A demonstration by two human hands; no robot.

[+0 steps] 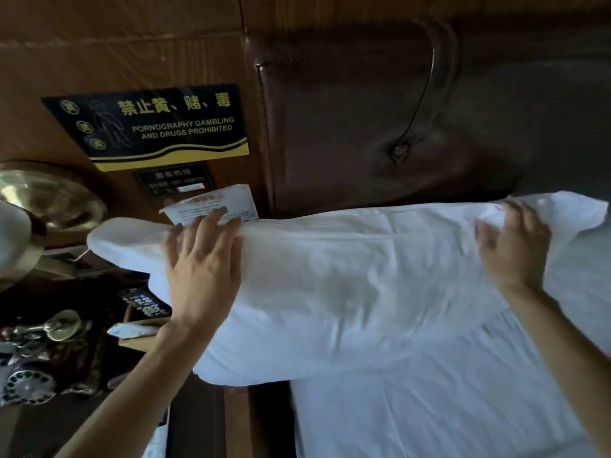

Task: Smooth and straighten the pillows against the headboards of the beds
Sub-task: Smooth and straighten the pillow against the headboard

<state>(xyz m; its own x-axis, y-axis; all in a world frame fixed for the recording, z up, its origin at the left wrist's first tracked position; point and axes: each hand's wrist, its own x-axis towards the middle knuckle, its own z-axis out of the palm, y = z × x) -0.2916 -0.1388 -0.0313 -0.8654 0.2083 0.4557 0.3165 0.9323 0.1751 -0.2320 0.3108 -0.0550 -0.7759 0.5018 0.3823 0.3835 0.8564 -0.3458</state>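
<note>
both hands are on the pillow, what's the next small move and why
Probably slide the pillow rightward onto the bed. Its left end overhangs the nightstand, past the headboard's edge. The left hand lies flat near that end, and the right hand grips the top right corner, so both can shift it.

The bed (pixel 446 418), white-sheeted, carries a white pillow (pixel 347 285) under both hands, its far edge near the headboard (pixel 363 120).

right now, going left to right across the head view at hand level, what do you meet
brass lamp → left hand flat on the pillow → middle of the white pillow → right hand gripping the pillow's right end
</note>
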